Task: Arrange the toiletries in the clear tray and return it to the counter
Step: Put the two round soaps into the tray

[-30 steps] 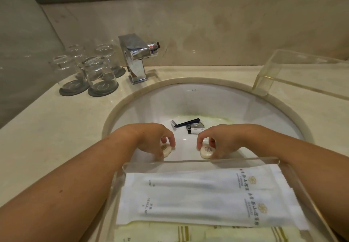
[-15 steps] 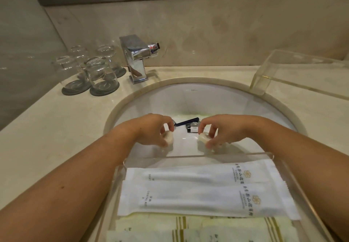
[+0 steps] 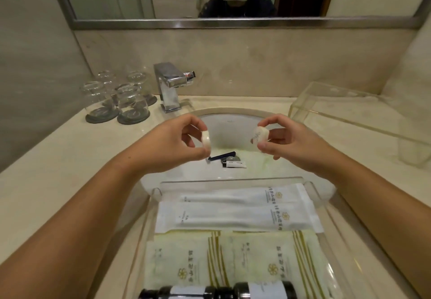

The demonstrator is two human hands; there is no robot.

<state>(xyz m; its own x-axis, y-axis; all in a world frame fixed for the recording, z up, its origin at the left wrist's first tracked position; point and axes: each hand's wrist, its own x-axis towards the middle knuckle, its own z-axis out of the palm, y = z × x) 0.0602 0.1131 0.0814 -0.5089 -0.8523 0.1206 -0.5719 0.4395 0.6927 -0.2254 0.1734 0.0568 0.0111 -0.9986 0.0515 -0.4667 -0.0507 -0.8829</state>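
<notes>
My left hand [image 3: 179,140] pinches a small round white soap [image 3: 206,140] above the sink. My right hand [image 3: 289,139] grips a second wrapped white soap [image 3: 259,136] at the same height. Below them the clear tray [image 3: 231,180] rests over the near sink rim and holds two long white sachets [image 3: 235,214], two pale green packets [image 3: 235,263] and dark bottles [image 3: 219,291]. In the white basin [image 3: 224,123] lie a dark blue razor [image 3: 221,157] and a small white tube [image 3: 234,164].
A chrome faucet [image 3: 169,84] stands behind the basin. Upturned glasses [image 3: 116,98] on dark coasters sit at the back left. A second clear acrylic box [image 3: 359,112] rests on the beige counter [image 3: 58,158] at the right. The mirror runs above.
Both hands have lifted the two soaps out of the basin and raised them above it, moving apart. The view has tilted up, showing more of the tray and mirror.
</notes>
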